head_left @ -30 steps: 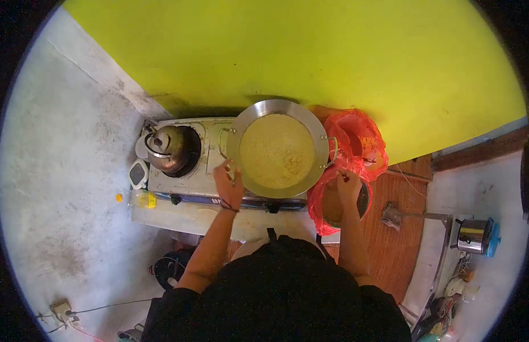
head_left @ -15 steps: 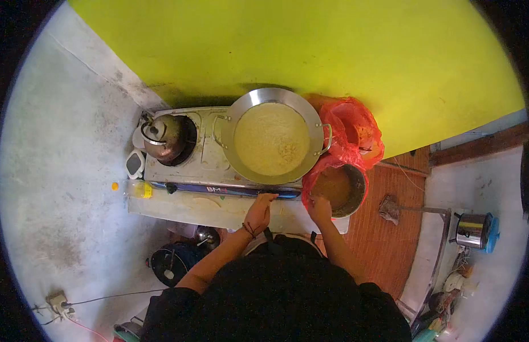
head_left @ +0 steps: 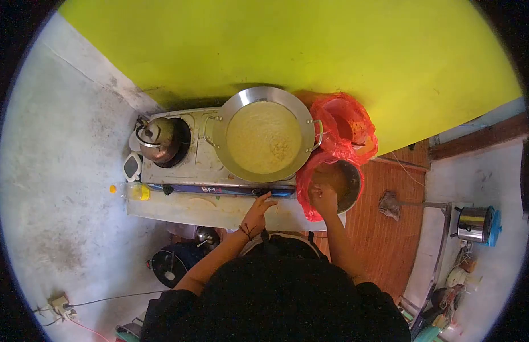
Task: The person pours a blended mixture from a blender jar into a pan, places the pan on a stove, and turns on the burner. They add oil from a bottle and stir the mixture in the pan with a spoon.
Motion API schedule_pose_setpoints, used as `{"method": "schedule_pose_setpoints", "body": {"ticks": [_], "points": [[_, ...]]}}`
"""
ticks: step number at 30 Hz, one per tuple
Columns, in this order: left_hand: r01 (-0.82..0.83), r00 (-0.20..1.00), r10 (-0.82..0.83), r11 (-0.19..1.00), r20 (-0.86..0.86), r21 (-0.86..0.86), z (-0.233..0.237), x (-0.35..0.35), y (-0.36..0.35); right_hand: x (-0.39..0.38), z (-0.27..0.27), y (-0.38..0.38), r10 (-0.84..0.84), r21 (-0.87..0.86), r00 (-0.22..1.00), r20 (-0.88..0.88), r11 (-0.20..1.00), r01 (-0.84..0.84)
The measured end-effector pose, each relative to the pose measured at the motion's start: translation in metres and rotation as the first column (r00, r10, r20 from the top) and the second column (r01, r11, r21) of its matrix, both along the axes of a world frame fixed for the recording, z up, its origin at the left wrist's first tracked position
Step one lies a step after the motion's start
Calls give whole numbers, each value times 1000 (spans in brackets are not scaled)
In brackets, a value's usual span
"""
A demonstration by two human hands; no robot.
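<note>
At the front of the gas stove (head_left: 199, 131), my left hand (head_left: 257, 214) is beside the dark control panel (head_left: 219, 189), near a knob, with its fingers apart. My right hand (head_left: 325, 200) reaches over the near rim of a metal pot (head_left: 355, 196) partly wrapped in a red plastic bag (head_left: 303, 194). Its fingers are curled, and what they hold, if anything, is hidden. Brown contents (head_left: 334, 178) show inside the pot. A large two-handled wok (head_left: 261, 96) on the stove holds pale, bubbling liquid (head_left: 264, 137) with a yellowish clump in it.
A kettle (head_left: 156, 142) stands on the left burner. Behind the pot is another red-bagged container (head_left: 344, 122). A yellow-labelled bottle (head_left: 138, 191) lies at the stove's left front. To the right stands a steel pot with a blue lid (head_left: 474, 223).
My right hand has moved further in over the pot, and its fingers look more curled. My left hand's fingers have spread beside the panel. The view has shifted slightly.
</note>
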State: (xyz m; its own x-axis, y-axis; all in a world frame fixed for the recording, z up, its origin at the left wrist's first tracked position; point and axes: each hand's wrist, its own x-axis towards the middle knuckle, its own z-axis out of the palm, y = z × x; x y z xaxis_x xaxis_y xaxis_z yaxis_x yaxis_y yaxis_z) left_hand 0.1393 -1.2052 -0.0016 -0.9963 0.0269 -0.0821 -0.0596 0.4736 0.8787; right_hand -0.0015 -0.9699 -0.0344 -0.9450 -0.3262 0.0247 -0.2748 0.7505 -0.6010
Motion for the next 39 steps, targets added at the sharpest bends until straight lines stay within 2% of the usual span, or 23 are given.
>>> {"method": "schedule_pose_setpoints", "body": {"ticks": [1, 2, 4, 6, 7, 9, 11, 13, 16, 19, 21, 22, 24, 25, 27, 30, 33, 36, 39], "points": [[2, 1000, -2, 1000, 7, 10, 0, 0, 1, -5, -2, 1, -14, -37, 996, -92, 999, 11], [4, 1000, -4, 1000, 15, 21, -1, 0, 2, -9, -3, 5, -24, -67, 998, -54, 998, 21], [3, 998, -5, 999, 58, 39, 3, -3, 4, -16, 28, 5, -42, -126, 999, 21, 991, 45], [-4, 992, -3, 999, 130, 53, 14, -7, 7, -18, 42, 2, 18, -217, 997, 70, 976, -3], [-83, 973, 22, 962, 232, 259, 20, -10, 10, -18, 49, -1, 51, -262, 994, 93, 965, -25], [-282, 903, -2, 752, 430, 595, 32, -18, 17, -13, 65, -11, 188, -301, 970, 152, 944, -136], [-183, 922, -84, 765, 377, 618, 35, -28, 20, -7, 82, -22, 315, -329, 928, 197, 913, -240], [-171, 917, -130, 725, 376, 667, 46, -40, 25, -1, 94, -33, 429, -343, 872, 235, 876, -338], [-290, 884, -145, 577, 445, 764, 64, -50, 32, 7, 97, -42, 503, -474, 854, 136, 790, -389], [-379, 859, -170, 423, 483, 823, 69, -54, 32, 8, 96, -47, 563, -464, 822, 83, 752, -468], [-405, 849, -206, 340, 487, 849, 71, -55, 29, 6, 106, -46, 578, -481, 804, 139, 749, -455], [-374, 867, -262, 219, 424, 901, 66, -53, 27, 5, 111, -45, 584, -489, 794, 168, 749, -448], [-308, 896, -347, -37, 276, 951, 56, -49, 25, 5, 105, -44, 623, -471, 774, 113, 719, -511], [-338, 891, -318, 13, 325, 941, 56, -48, 27, 6, 103, -43, 641, -460, 762, 87, 704, -540], [-400, 875, -248, 109, 415, 910, 59, -47, 32, 10, 109, -44, 616, -489, 773, 154, 727, -482], [-410, 858, -299, 93, 418, 907, 52, -47, 31, 14, 108, -45, 579, -485, 793, 189, 757, -438], [-379, 856, -330, 126, 399, 917, 57, -47, 29, 18, 98, -46, 543, -465, 809, 226, 790, -401], [-343, 846, -275, 376, 457, 861, 71, -45, 35, 22, 98, -45, 511, -462, 786, 350, 823, -329], [-248, 854, -317, 447, 412, 859, 66, -43, 33, 23, 104, -49, 496, -454, 768, 406, 838, -301]]}}
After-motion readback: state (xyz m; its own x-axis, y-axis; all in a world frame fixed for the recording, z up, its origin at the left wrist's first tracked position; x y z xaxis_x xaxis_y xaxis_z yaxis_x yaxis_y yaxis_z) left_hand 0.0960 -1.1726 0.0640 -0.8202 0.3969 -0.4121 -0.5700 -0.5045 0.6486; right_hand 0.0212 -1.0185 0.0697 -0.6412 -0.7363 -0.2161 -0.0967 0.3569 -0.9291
